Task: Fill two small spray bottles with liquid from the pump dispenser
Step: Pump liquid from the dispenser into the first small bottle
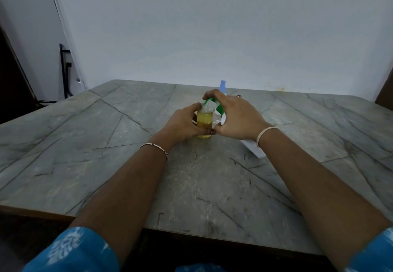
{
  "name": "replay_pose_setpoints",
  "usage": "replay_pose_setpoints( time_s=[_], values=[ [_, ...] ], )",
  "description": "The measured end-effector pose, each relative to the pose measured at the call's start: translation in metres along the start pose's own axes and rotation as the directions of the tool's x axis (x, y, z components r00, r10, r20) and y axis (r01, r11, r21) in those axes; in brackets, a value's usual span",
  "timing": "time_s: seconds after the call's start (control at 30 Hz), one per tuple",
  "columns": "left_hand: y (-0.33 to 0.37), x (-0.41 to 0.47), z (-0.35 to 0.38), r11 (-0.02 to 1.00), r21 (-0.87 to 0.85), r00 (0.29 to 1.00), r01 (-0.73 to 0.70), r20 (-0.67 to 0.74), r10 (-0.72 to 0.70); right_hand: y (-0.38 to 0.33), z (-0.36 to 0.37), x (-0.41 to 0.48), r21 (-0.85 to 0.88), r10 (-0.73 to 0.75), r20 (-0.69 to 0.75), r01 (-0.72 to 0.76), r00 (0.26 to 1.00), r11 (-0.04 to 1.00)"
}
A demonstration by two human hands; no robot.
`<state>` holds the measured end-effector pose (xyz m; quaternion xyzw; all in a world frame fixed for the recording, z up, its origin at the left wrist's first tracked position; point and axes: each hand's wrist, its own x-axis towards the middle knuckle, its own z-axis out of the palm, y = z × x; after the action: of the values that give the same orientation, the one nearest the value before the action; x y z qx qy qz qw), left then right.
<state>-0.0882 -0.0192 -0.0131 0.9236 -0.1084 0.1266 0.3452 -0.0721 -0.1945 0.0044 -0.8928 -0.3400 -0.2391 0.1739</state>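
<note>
A small clear spray bottle [204,121] with yellow liquid stands uncapped on the table, about three-quarters full. My left hand [184,126] wraps around its left side and base. My right hand [238,115] lies over the white pump dispenser [254,147], which is tilted, and presses its green pump head [209,100]; the green nozzle points into the small bottle's open neck. A second bottle with a light blue cap [222,85] stands just behind my right hand, mostly hidden.
The grey marble-patterned table [106,144] runs to a pale wall at the back. A black stand [64,71] leans near the wall at far left. A small white part [217,120] lies between the bottles.
</note>
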Motion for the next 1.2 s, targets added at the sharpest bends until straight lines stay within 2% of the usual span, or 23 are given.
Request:
replay_pose_setpoints(
  time_s=[1.2],
  values=[
    [0.0041, -0.0023, -0.0013, 1.000, 0.016, 1.000, 0.003, -0.005, -0.003, 0.0020, 0.0039, 0.0014, -0.041, 0.010, -0.020, -0.011, 1.000, 0.999]
  ],
)
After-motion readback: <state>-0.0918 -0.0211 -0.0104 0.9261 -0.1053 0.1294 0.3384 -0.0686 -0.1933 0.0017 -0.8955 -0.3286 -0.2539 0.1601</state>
